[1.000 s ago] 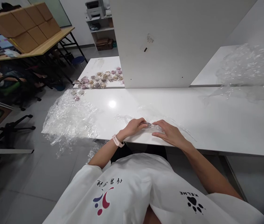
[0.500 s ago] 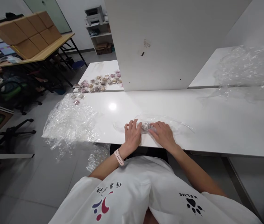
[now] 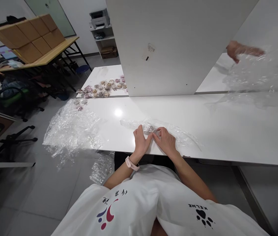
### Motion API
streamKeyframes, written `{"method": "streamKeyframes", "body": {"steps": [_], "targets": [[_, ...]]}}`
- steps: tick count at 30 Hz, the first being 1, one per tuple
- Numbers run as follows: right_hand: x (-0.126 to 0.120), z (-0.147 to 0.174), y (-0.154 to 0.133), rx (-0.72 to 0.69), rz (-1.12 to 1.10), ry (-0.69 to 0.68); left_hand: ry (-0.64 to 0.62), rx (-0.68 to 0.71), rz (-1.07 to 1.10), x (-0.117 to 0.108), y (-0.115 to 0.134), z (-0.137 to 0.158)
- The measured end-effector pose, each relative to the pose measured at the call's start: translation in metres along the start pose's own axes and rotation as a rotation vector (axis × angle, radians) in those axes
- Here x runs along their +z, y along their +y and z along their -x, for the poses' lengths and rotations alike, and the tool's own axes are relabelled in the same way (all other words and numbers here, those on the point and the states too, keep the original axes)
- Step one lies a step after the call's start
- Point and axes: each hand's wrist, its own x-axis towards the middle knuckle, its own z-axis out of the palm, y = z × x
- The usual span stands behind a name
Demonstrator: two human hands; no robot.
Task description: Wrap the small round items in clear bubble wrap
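Both half-curled, left hand (image 3: 142, 143) and right hand (image 3: 166, 142) grip clear film (image 3: 150, 129) — the white shirt (image 3: 173, 191) reads "KELME".

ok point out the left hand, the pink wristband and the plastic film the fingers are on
Left hand (image 3: 141, 143), head view: back of the hand
Pink wristband (image 3: 131, 164), head view: middle of the strap
Plastic film (image 3: 182, 136), head view: crumpled right part

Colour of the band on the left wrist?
The wristband is pale pink; it shows best in the head view, the only one.
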Motion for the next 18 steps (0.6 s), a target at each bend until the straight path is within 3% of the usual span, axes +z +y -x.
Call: {"method": "streamKeyframes", "body": {"steps": [5,9,11,13,18], "targets": [[-0.004,0.002,0.007,-0.024,-0.139,-0.032,-0.125,-0.46,0.541,0.013,0.016,-0.03],[-0.009,0.006,0.011,-0.031,-0.336,-0.057,-0.133,-0.568,0.706,0.018,0.02,-0.045],[-0.012,0.012,0.009,-0.051,-0.501,-0.062,-0.117,-0.533,0.768,0.015,0.022,-0.044],[-0.014,0.02,0.004,-0.032,-0.696,-0.069,-0.117,-0.412,0.85,0.007,0.025,-0.038],[-0.023,0.033,-0.004,0.344,-1.12,-0.06,-0.284,-0.069,0.86,-0.021,0.039,-0.017]]}}
